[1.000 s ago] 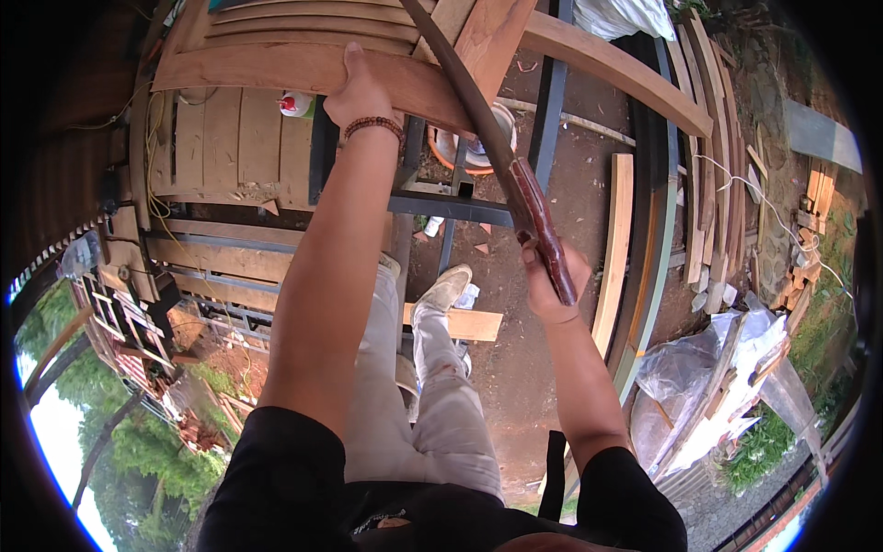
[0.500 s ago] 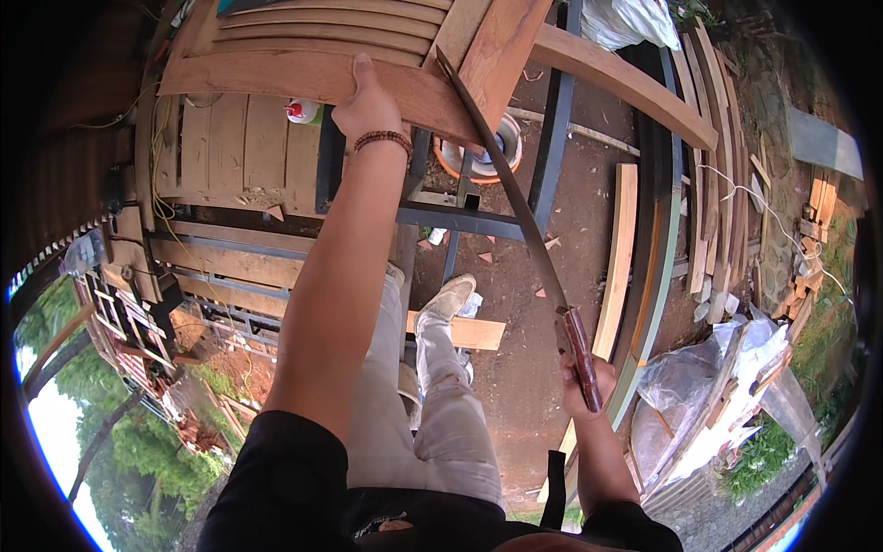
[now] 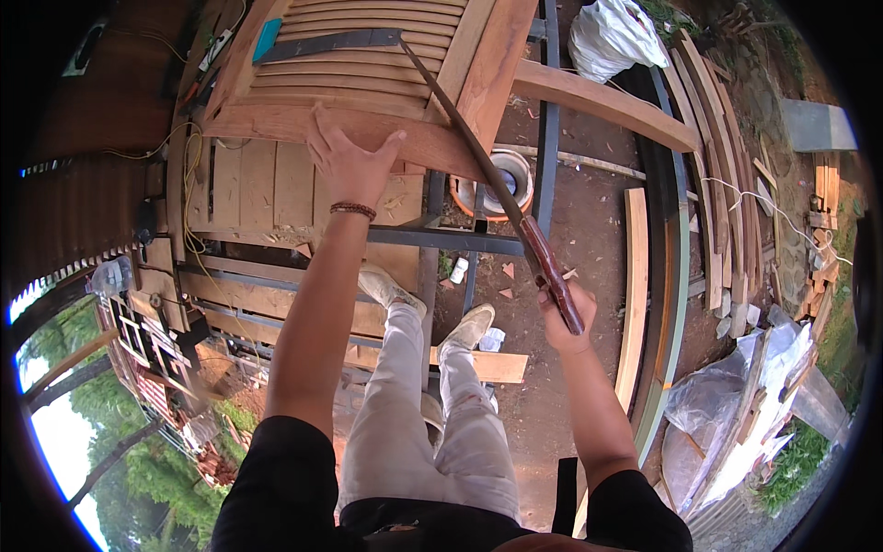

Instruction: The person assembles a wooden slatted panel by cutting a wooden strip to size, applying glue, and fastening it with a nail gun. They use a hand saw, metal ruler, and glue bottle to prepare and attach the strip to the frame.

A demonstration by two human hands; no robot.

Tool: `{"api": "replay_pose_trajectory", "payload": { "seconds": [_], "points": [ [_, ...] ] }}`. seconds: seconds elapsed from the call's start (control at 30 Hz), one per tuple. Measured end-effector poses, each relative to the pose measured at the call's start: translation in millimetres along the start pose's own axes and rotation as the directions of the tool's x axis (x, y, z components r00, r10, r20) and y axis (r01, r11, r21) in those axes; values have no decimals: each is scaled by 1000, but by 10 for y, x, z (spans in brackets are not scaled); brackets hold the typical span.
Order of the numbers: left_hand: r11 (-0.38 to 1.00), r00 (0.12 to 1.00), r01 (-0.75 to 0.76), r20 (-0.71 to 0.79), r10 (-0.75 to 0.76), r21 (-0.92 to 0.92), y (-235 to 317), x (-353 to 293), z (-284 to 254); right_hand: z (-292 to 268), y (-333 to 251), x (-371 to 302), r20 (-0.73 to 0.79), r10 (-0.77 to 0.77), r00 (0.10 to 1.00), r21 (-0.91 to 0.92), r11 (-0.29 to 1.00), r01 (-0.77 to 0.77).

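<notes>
Through the head view, I see the right hand [image 3: 570,317], between 3 and 4 o'clock, closed round the handle of a saw [image 3: 548,267]. Its blade points toward 11 o'clock, crossing the near right corner of a louvred wooden panel [image 3: 340,85]. At 11 o'clock, I have the left hand [image 3: 357,170] spread wide, fingers against the panel's near rail, thumb apart. A bucket [image 3: 526,175] sits below at 1 o'clock.
</notes>
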State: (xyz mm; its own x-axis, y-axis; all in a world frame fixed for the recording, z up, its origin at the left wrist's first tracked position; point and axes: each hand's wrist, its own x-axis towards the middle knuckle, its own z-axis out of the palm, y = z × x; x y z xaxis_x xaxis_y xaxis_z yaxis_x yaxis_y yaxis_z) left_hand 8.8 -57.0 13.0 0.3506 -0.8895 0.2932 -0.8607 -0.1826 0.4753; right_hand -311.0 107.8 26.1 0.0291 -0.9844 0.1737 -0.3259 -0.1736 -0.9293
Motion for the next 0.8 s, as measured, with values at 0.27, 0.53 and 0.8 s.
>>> {"api": "replay_pose_trajectory", "payload": {
  "seconds": [0.27,0.53,0.8],
  "points": [
    [764,702,-644,361,615,-49,-215,345,49,100,16,24,-7,77,997,89,993,-76],
    [705,664,-693,251,705,-149,-78,451,127,132,6,26,4,109,994,97,989,-109],
    [753,722,-657,250,645,-43,-71,343,54,-237,-244,-623,-9,173,985,-155,973,-173]
  ]
}}
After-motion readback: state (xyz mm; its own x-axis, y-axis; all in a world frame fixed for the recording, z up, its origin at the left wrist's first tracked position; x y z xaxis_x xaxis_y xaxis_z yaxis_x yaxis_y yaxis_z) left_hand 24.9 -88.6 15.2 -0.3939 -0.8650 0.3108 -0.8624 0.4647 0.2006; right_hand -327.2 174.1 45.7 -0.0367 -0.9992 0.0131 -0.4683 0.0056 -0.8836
